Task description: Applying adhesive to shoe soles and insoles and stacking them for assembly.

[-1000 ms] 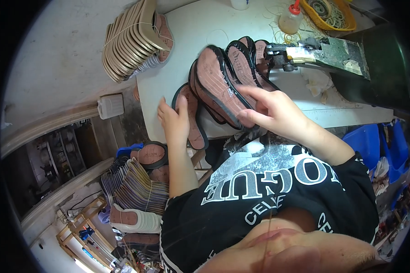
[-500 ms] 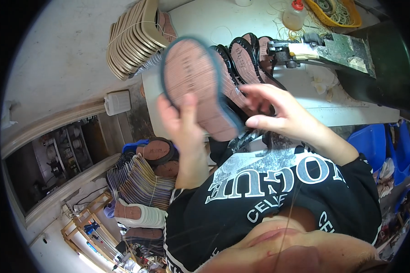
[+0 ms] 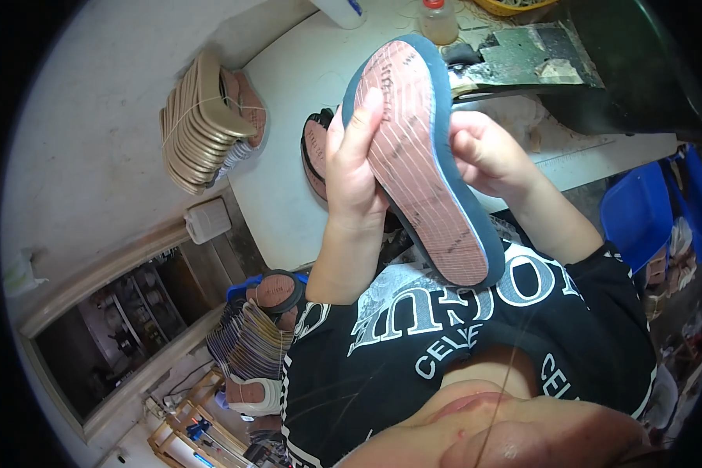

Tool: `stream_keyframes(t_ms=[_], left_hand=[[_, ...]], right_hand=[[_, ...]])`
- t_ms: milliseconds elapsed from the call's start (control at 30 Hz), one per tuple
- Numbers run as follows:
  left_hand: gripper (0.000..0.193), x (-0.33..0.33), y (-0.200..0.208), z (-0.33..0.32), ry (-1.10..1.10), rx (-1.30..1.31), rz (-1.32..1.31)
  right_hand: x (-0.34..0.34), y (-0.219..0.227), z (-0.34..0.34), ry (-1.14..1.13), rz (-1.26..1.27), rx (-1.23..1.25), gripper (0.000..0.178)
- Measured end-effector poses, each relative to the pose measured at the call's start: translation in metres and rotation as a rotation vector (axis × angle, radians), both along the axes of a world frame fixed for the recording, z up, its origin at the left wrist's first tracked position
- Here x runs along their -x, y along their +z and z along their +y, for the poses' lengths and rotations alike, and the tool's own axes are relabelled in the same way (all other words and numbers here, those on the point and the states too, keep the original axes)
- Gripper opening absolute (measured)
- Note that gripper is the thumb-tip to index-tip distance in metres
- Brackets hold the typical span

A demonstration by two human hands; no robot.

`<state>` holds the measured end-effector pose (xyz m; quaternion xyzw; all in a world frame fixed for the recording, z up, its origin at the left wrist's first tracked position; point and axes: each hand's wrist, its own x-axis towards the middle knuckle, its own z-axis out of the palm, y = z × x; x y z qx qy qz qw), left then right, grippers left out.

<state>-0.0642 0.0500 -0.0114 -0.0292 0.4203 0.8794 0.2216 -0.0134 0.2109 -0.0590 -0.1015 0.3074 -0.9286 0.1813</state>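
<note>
A long shoe sole point(image 3: 433, 187) is held up in front of my chest, tilted. Its face is pinkish brown with pale lines and dark print, and its rim is dark blue-grey. My left hand point(image 3: 355, 160) grips its left edge, thumb pressed on the face and the other fingers mostly behind. Curled at the opposite edge is my right hand point(image 3: 491, 156), closed on the rim, with some fingertips hidden behind the sole. Just beyond my left hand, black-rimmed soles point(image 3: 317, 148) lie on the white table point(image 3: 277, 93), partly covered by my hand.
A tied stack of beige soles point(image 3: 199, 129) stands at the table's left. A dark green machine point(image 3: 530, 54) reaches over the right side, with a red-capped bottle point(image 3: 438, 23) beyond. More stacked soles point(image 3: 249, 335) are at lower left; a blue chair point(image 3: 638, 204) is at right.
The sole has moved right and toward my chest, turning so its whole face shows. My right hand has gone from open over the black-rimmed soles to the held sole's edge.
</note>
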Motion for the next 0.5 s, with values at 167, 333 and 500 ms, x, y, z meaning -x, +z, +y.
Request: stream_keyframes(t_ms=[167,333,500], left_hand=[[0.032,-0.012,0.009,0.012,0.074,0.145,0.186],[0.029,-0.012,0.004,0.011,0.126,0.200,0.300],[0.030,-0.008,-0.007,0.017,0.341,0.448,0.535]], right_hand=[[0.012,0.002,0.004,0.125,0.044,-0.187,0.039],[0.014,0.049,0.026,0.171,0.080,-0.554,0.025],[0.010,0.048,0.022,-0.198,0.297,-0.974,0.024]])
